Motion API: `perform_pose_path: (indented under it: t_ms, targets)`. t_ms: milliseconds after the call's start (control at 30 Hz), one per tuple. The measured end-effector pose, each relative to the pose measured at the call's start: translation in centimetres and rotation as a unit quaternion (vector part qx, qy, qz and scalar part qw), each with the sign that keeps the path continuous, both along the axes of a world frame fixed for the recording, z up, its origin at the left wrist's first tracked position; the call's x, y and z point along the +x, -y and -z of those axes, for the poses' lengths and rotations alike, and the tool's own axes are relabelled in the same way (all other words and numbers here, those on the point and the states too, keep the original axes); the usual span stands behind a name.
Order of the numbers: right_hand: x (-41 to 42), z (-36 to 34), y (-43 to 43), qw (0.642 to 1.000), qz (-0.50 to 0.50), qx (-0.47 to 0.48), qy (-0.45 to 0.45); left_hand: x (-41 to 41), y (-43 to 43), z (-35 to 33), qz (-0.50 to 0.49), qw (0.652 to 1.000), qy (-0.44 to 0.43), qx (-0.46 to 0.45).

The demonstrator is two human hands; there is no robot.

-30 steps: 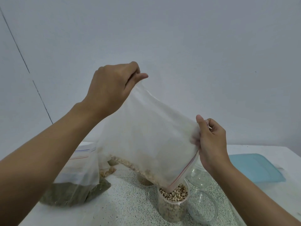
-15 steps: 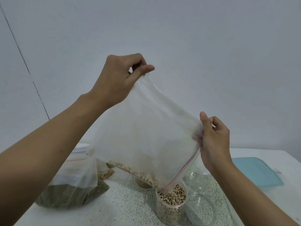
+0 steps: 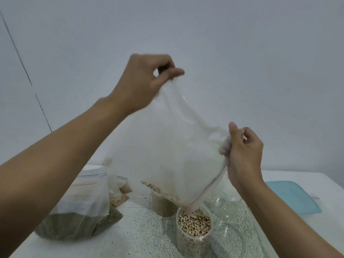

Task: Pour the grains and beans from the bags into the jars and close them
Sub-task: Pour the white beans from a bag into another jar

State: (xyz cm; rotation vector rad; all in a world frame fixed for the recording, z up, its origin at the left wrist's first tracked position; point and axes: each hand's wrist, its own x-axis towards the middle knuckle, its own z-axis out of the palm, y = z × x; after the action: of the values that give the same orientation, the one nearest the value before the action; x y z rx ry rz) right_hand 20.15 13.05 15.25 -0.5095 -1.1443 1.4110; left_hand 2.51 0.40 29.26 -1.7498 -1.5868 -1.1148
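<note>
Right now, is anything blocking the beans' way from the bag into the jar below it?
Nothing visible does. The bag dips its low corner into the open, lidless jar, which beans fill near its rim. The left hand pinches the bag's top corner, the right hand its zip edge.

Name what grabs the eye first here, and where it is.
A big clear zip bag held up mid-frame dominates, the left hand pinching its raised corner and the right hand gripping its edge by the zip. Its low corner points into an open jar at bottom centre, nearly full of speckled beans. A bag of green grains slumps at lower left.
</note>
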Motion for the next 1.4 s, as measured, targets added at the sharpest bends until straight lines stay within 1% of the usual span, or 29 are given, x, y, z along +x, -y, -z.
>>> perform_pose_path:
  t_ms: [100, 200, 300, 400, 500, 567, 667, 767, 933, 1067, 1167, 1233, 1300, 1400]
  targets:
    - [0.2, 0.3, 0.0, 1.000, 0.006, 0.007, 0.021, -0.1, -0.1, 0.0, 0.000, 1.000, -0.002, -0.007]
    - [0.6, 0.5, -0.2, 1.000, 0.015, -0.005, 0.022, -0.1, -0.2, 0.5, 0.004, 0.999, 0.029, -0.014]
    - [0.6, 0.7, -0.3, 0.999, 0.030, 0.011, 0.032, 0.2, -0.5, 0.6, 0.006, 1.000, 0.014, -0.023]
    - [0.5, 1.0, -0.5, 0.999, 0.028, -0.015, 0.029, 0.5, -0.6, 0.1, 0.005, 1.000, 0.008, -0.011]
    - [0.6, 1.6, -0.6, 0.999, 0.037, -0.024, 0.030, 1.2, -0.9, 0.0, 0.016, 0.999, -0.004, -0.033]
    - [0.8, 1.5, -0.8, 0.999, 0.033, -0.036, 0.025, 1.2, -0.9, 0.2, 0.016, 0.999, 0.003, -0.037]
    - [0.8, 1.2, -0.8, 0.999, 0.037, -0.020, 0.024, 1.1, -1.1, 0.1, 0.013, 0.999, 0.011, -0.032]
    - [0.7, 0.8, -0.8, 0.999, 0.033, -0.030, 0.021, 1.2, -0.9, -0.5, 0.015, 0.999, 0.013, -0.027]
    - [1.0, 0.9, -0.7, 0.998, 0.040, -0.028, 0.029, 1.3, -1.4, -0.8, 0.019, 0.999, -0.017, -0.029]
    - [1.1, 0.4, -0.9, 0.998, 0.047, -0.032, 0.025, 1.3, -1.5, -1.0, 0.027, 0.999, 0.006, -0.022]
    - [1.2, 0.3, -0.6, 0.998, 0.048, -0.022, 0.028, 1.5, -1.5, -1.4, 0.024, 0.999, -0.018, -0.029]
    - [1.4, 0.8, -0.4, 0.998, 0.049, -0.032, 0.023, 1.5, -1.6, -1.1, 0.026, 0.999, -0.010, -0.042]
    - [1.4, 0.6, -0.5, 0.998, 0.056, -0.024, 0.019, 1.7, -1.9, -1.0, 0.030, 0.999, -0.005, -0.029]
    - [1.4, 0.5, -0.8, 0.997, 0.059, -0.028, 0.033, 2.0, -1.7, -1.6, 0.033, 0.999, -0.007, -0.034]
